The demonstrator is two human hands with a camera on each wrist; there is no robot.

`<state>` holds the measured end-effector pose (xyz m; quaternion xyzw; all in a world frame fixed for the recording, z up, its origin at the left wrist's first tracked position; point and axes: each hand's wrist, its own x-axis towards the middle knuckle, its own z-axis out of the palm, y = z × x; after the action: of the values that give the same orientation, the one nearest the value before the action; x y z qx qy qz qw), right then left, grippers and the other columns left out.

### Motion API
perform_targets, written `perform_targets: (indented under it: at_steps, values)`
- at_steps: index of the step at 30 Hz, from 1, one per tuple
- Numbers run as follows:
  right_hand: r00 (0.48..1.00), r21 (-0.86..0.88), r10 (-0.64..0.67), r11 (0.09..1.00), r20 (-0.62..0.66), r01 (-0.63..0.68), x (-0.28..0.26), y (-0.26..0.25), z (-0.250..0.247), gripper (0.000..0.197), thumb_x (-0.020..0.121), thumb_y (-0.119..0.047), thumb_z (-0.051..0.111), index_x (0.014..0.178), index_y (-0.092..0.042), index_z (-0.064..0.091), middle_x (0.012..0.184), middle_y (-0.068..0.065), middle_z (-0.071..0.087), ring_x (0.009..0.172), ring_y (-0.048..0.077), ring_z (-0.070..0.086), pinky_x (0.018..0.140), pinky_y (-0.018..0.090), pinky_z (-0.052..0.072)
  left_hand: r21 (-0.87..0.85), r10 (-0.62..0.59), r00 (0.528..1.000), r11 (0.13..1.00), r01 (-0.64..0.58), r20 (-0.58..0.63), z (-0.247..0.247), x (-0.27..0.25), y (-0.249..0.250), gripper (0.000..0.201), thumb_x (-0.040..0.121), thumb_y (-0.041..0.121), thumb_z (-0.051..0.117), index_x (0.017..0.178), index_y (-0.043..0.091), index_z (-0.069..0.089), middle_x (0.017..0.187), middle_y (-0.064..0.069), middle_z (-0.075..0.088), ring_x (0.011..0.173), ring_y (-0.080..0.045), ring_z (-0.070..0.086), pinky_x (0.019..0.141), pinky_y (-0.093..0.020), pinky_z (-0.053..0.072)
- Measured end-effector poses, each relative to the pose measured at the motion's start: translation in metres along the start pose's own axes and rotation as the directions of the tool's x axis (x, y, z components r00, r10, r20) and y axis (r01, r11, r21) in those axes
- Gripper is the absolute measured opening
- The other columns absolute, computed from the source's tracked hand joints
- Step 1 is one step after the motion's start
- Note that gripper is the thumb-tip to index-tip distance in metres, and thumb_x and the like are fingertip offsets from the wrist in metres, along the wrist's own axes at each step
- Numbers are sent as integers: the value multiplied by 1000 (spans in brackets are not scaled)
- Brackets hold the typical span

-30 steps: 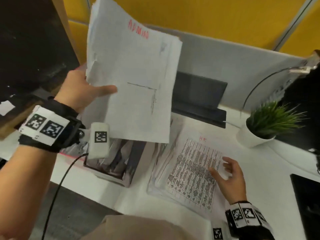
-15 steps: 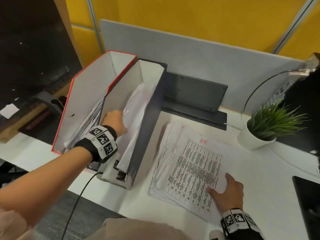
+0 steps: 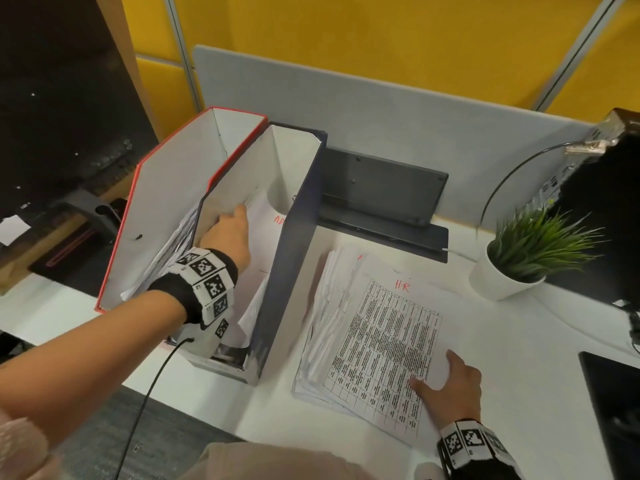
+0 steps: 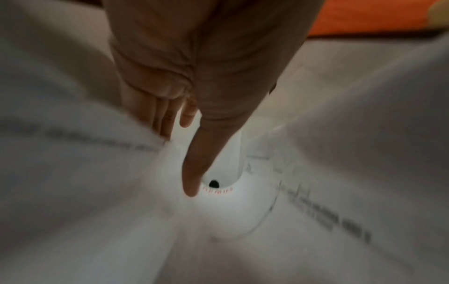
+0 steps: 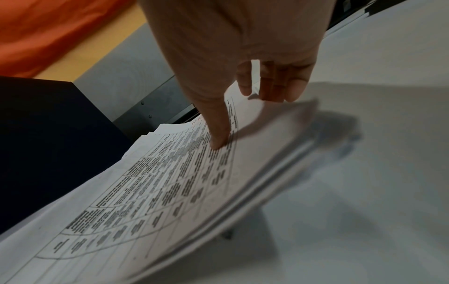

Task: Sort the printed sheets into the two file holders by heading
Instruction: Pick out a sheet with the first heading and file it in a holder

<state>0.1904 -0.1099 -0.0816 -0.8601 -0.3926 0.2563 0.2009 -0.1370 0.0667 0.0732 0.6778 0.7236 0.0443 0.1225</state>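
While the left hand (image 3: pixel 230 239) reaches down inside the dark blue file holder (image 3: pixel 294 258), its fingers (image 4: pixel 194 163) lie straight and close together against the white sheets (image 3: pixel 258 244) standing there, one of which bears a red heading beginning "AD"; whether they grip any sheet cannot be told. Right hand (image 3: pixel 450 389): thumb and fingers (image 5: pixel 219 134) spread and pressed flat on the near right corner of the loose stack of printed sheets (image 3: pixel 374 344), whose edge lifts slightly under the hand in the right wrist view. Top sheet of that stack: a printed table with the red heading "HR". Stack position: flat on the white tabletop (image 3: pixel 519 348), just right of the blue holder. Red file holder (image 3: pixel 166 216): upright, touching the blue holder's left side, with papers in it. Behind the stack: a dark grey tray (image 3: pixel 384 199) against the grey partition (image 3: pixel 381 109). Far right: a potted green plant (image 3: pixel 519 258) in a white pot.
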Motion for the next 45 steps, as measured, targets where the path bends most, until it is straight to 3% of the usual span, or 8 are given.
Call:
perform_targets:
  at_steps: [12, 18, 24, 29, 33, 38, 41, 45]
  values:
    - [998, -37, 21, 999, 58, -19, 4, -3, 0, 100, 67, -36, 81, 145, -8, 25, 139, 14, 30, 129, 30, 34, 108, 37, 31, -379, 395, 795, 722, -579, -461, -28, -56, 96, 23, 86, 8, 59, 107, 15, 63, 98, 2, 57, 85, -8, 53, 77, -20, 44]
    - [997, -87, 18, 996, 78, -12, 2, -4, -4, 97, 70, -41, 78, 145, -12, 24, 139, 10, 29, 130, 28, 32, 110, 36, 31, -368, 311, 948, 891, -265, 70, 61, -51, 121, 27, 90, 18, 54, 116, 11, 60, 111, -8, 64, 96, -22, 59, 88, -30, 45]
    - [994, -110, 11, 994, 105, 1, 0, -5, -7, 95, 72, -40, 77, 146, -14, 23, 143, 7, 28, 133, 26, 29, 111, 38, 32, -254, 136, 909, 967, -34, 394, 122, -42, 109, 24, 92, 21, 54, 92, -2, 62, 93, -17, 63, 92, -31, 63, 67, -27, 44]
    - [991, -121, -33, 991, 127, 49, -2, -5, -7, 96, 70, -40, 78, 146, -15, 24, 145, 7, 27, 134, 25, 28, 112, 36, 30, -291, 121, 950, 956, -34, 289, 132, -39, 105, 37, 81, 34, 70, 61, 10, 50, 58, -4, 52, 50, -16, 48, 47, -22, 36]
    - [986, -117, -59, 990, 153, 77, -6, -6, -7, 97, 69, -40, 79, 146, -16, 24, 145, 6, 25, 134, 23, 27, 111, 34, 29, -359, 122, 964, 933, -30, 236, 137, -38, 104, 42, 81, 20, 70, 51, 12, 42, 53, -2, 45, 49, -15, 45, 56, -26, 44]
    - [986, -233, -75, 966, 147, 109, -4, -12, -9, 100, 65, -45, 80, 145, -20, 26, 139, 5, 28, 129, 23, 28, 109, 38, 31, -262, 188, 952, 957, -122, 243, 134, -45, 101, 29, 93, 21, 54, 73, 2, 61, 78, -14, 62, 71, -26, 61, 67, -31, 50]
    - [975, -139, -86, 983, 207, 116, 0, -16, -10, 107, 61, -31, 85, 146, -21, 21, 140, 5, 27, 130, 22, 29, 110, 39, 32, -166, 332, 942, 932, -321, 41, 130, -51, 98, 28, 97, 21, 46, 98, 4, 68, 91, -11, 60, 76, -24, 57, 69, -34, 51]
    - [970, 246, -5, 967, 244, -57, 6, -16, -15, 108, 64, -16, 85, 147, -22, 15, 122, 6, 48, 113, 21, 50, 101, 36, 43, -532, 392, 897, 724, -438, -205, 128, -59, 92, 22, 92, 6, 53, 107, 7, 68, 92, -3, 63, 80, -17, 58, 70, -20, 47]
